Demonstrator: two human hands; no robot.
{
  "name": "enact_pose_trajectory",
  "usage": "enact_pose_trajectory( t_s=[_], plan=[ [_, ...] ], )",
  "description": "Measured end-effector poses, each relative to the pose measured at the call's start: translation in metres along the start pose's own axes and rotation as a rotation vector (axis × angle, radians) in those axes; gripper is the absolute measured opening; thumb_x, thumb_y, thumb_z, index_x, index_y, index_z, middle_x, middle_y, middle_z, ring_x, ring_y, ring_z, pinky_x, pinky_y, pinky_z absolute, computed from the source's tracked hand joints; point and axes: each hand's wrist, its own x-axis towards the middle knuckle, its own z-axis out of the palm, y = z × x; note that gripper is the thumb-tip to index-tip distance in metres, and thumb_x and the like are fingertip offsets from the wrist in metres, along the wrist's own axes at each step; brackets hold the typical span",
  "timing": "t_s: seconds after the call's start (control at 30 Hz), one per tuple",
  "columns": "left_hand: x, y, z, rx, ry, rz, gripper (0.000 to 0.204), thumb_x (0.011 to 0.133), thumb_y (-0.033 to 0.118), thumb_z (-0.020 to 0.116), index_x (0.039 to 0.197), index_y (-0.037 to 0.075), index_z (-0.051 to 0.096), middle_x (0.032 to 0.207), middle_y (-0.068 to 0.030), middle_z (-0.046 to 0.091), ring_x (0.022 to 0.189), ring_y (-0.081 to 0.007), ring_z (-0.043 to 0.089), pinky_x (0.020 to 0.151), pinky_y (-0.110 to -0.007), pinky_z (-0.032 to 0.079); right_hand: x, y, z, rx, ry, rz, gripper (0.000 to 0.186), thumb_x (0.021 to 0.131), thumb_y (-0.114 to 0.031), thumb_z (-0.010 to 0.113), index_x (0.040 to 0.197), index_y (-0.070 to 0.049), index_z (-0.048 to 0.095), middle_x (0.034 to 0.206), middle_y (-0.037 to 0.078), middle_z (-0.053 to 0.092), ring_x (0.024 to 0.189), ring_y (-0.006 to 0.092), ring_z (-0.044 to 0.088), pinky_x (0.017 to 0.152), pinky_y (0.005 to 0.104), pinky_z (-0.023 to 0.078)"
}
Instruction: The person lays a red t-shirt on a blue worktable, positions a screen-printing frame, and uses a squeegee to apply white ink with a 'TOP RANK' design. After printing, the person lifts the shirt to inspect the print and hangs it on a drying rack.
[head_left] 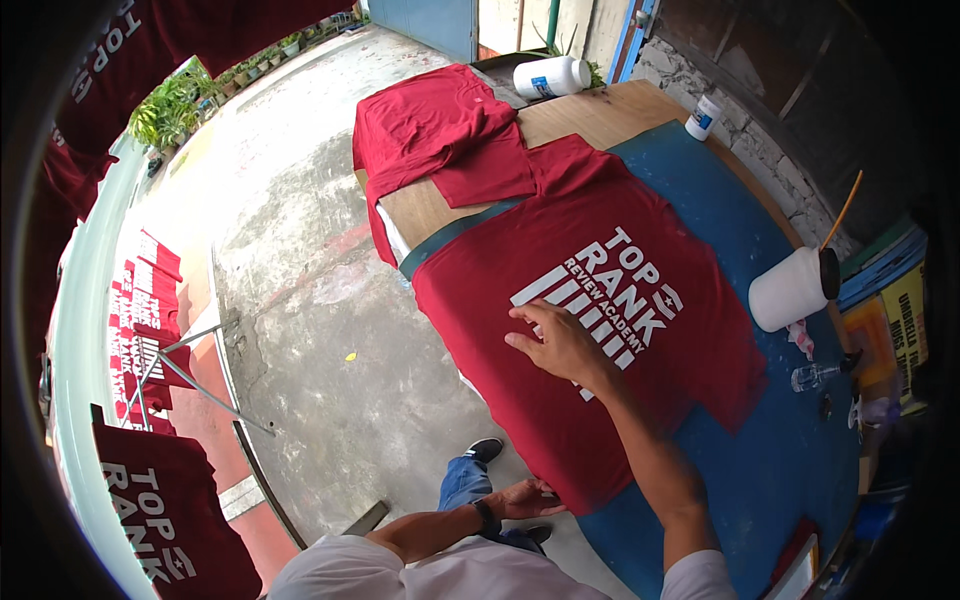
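A red T-shirt point(480, 300) with a white print lies spread over a blue-topped table point(740, 500). My right hand point(558, 345) is over the print, its fingers apart and nothing in them. Low at the near edge of the table, my left hand point(525, 498) has its fingers closed at the shirt's edge; a dark watch point(487, 515) circles that wrist. Part of the print is hidden behind my right hand and forearm.
More red shirts point(430, 130) lie at the table's far end. A white jug point(552, 77), a small white tub point(703, 117) and a large white tub point(788, 290) with a dark lid stand along its edges. Printed red shirts point(165, 510) hang at left, beside a metal frame point(190, 350).
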Motion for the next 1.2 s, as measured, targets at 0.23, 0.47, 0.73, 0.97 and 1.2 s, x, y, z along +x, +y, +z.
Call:
enact_pose_trajectory(
  t_s=[0.23, 0.47, 0.73, 0.97, 1.2],
  plan=[
    [-0.003, -0.013, -0.023, -0.115, 0.095, -0.038, 0.022, 0.101, 0.004, 0.072, 0.122, 0.001, 0.066, 0.108, -0.0103, 0.072, 0.095, -0.0162, 0.068, 0.082, -0.028, 0.062, 0.197, 0.049, 0.098, -0.451, -0.242, 0.004, 0.057, 0.094, -0.031, 0.081, 0.141, -0.003, 0.062, 0.155, 0.02, 0.053, 0.151, 0.0379, 0.046, 0.12, 0.0517, 0.047],
    [-0.062, -0.018, 0.024, 0.099, 0.369, 0.04, 0.049, 0.098, -0.008, 0.07, 0.144, -0.003, 0.054, 0.144, -0.0122, 0.062, 0.126, -0.025, 0.066, 0.113, -0.036, 0.059, 0.221, 0.045, 0.124, -0.484, -0.254, -0.002, 0.047, 0.082, -0.008, 0.071, 0.128, 0.001, 0.066, 0.154, 0.027, 0.05, 0.149, 0.0456, 0.043, 0.115, 0.0585, 0.051],
    [-0.074, -0.023, 0.127, 0.634, 0.481, -0.107, 0.065, 0.101, 0.01, 0.079, 0.158, 0.005, 0.047, 0.154, -0.0108, 0.06, 0.138, -0.0244, 0.062, 0.119, -0.038, 0.052, 0.231, 0.031, 0.14, -0.475, -0.385, 0.047, 0.045, 0.077, -0.015, 0.074, 0.12, -0.002, 0.075, 0.141, 0.025, 0.065, 0.138, 0.0436, 0.057, 0.112, 0.0506, 0.054],
    [-0.081, -0.03, 0.155, 1.188, 0.409, 0.1, 0.054, 0.095, 0.017, 0.088, 0.142, 0.005, 0.064, 0.13, -0.008, 0.075, 0.122, -0.0186, 0.07, 0.1, -0.035, 0.058, 0.235, 0.021, 0.118, -0.412, -0.479, -0.02, 0.035, 0.081, -0.015, 0.069, 0.112, -0.004, 0.082, 0.119, 0.019, 0.08, 0.115, 0.0326, 0.076, 0.097, 0.0417, 0.061],
    [-0.087, -0.043, 0.174, 1.621, 0.123, 0.594, 0.037, 0.095, 0.013, 0.086, 0.129, 0.006, 0.073, 0.113, -0.0096, 0.08, 0.101, -0.0223, 0.077, 0.084, -0.035, 0.061, 0.258, -0.016, 0.032, -0.33, -0.473, -0.027, 0.039, 0.094, -0.037, 0.075, 0.12, -0.007, 0.08, 0.116, 0.015, 0.08, 0.11, 0.0315, 0.076, 0.093, 0.0444, 0.058]
  ],
)
